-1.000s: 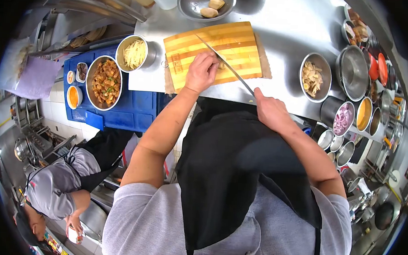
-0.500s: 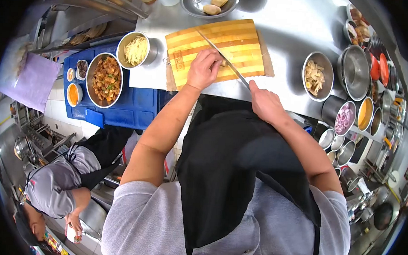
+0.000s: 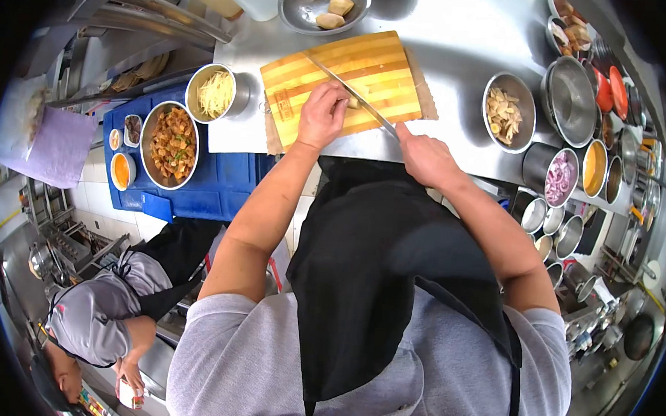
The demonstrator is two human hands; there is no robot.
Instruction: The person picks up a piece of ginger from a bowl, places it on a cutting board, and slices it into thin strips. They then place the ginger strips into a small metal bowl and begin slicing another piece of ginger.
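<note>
My right hand (image 3: 428, 159) is closed round the handle of a long knife (image 3: 352, 92), whose blade lies slantwise over the striped wooden cutting board (image 3: 371, 55). Beside the blade, my left hand (image 3: 323, 115) has its fingers bent down on a small pale yellow piece of food (image 3: 354, 103). The piece sits between my fingertips and the knife. Under the board a brown cloth (image 3: 427, 100) sticks out at the right. Two pale peeled pieces (image 3: 330, 21) are in a metal bowl (image 3: 289, 10) behind the board.
On the right stand a bowl of pale chunks (image 3: 505, 115), a pot of sliced purple onion (image 3: 560, 178) and empty metal bowls (image 3: 573, 101). A pot of yellow shreds (image 3: 215, 95) and a bowl of brown food (image 3: 173, 143) are at left. A co-worker (image 3: 105, 309) is at lower left.
The view has shifted slightly, so the board and bowls appear a little further left. Both hands keep their places at the knife and the food piece. The co-worker's hand and held container sit slightly lower.
</note>
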